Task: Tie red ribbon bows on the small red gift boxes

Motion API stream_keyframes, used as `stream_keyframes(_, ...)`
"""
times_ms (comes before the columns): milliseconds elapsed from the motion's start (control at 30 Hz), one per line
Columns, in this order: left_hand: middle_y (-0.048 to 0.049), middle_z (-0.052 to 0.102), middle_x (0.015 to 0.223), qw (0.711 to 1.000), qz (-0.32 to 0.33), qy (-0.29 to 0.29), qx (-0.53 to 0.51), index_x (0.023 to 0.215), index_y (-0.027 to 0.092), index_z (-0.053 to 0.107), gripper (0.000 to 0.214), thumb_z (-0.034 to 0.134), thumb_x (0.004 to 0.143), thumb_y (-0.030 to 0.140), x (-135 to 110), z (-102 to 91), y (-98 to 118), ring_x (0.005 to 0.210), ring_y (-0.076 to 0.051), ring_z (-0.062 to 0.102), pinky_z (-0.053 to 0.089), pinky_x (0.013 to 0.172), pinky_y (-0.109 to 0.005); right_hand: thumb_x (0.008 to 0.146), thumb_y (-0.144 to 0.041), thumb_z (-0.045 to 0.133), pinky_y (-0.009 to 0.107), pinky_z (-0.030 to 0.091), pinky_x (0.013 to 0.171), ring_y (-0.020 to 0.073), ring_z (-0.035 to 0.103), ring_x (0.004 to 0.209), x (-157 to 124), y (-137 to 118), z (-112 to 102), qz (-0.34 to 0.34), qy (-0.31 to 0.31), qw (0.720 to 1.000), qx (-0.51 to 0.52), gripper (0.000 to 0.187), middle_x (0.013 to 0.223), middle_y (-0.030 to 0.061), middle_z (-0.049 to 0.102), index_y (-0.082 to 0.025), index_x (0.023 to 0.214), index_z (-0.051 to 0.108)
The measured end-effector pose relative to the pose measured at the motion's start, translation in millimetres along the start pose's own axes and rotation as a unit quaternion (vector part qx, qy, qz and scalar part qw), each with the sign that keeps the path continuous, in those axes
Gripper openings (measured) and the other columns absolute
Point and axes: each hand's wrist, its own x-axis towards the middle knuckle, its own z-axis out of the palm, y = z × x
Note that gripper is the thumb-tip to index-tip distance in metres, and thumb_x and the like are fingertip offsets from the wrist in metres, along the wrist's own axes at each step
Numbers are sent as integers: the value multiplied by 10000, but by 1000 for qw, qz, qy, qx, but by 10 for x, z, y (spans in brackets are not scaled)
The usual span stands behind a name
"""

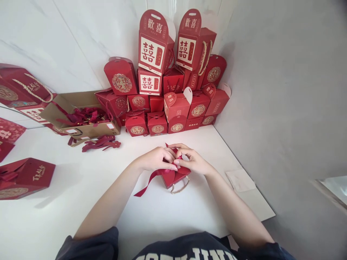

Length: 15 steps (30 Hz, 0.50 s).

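A small red gift box (pixel 173 177) with a gold rope handle sits on the white table (pixel 168 213) in front of me. Both hands are on top of it. My left hand (pixel 158 159) pinches a dark red ribbon (pixel 151 179) whose loose tail runs down to the left over the table. My right hand (pixel 191 159) has its fingers closed on the same ribbon at the top of the box. The fingertips of both hands meet above the box's lid.
A tall pile of red gift boxes (pixel 173 90) stands against the back wall. A brown cardboard box of red ribbons (pixel 81 115) lies at the left, with loose ribbons (pixel 101 143) before it. Another red box (pixel 25 177) lies far left. A white paper (pixel 240 179) is at the right.
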Motion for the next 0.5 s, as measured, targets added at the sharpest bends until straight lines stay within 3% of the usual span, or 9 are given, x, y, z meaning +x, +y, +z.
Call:
stream_keyframes(133,-77,747,864,1000,-13,11,0,680,182,758,196,706,811,319,-5,4,-40,1012,-203,605,439,954,-330,754,-339,770,401,435,972,216,595,1046,-72,20,-61,-15,80,997,11,247,1051,66,622,-204,700,571)
stream_keyframes(233,-76,745,841,1000,-8,7,-6,747,193,778,156,721,799,328,-5,-2,-93,988,-199,603,438,952,-329,750,-312,771,349,476,806,175,594,801,-143,-41,-112,3,48,998,28,273,815,17,624,-214,692,523)
stream_keyframes(333,-76,741,860,1000,7,9,-8,803,191,780,133,728,794,313,3,-8,-114,972,-193,599,442,939,-324,750,-311,768,314,465,739,158,568,741,-177,-129,-105,35,8,998,42,251,791,1,617,-218,789,538)
stream_keyframes(500,-77,723,748,1000,19,1,-8,610,165,712,261,702,817,323,19,-1,-81,923,-193,599,441,920,-330,862,-421,629,237,388,595,125,505,609,-152,-216,-18,83,4,996,14,280,676,-42,576,-225,1051,565)
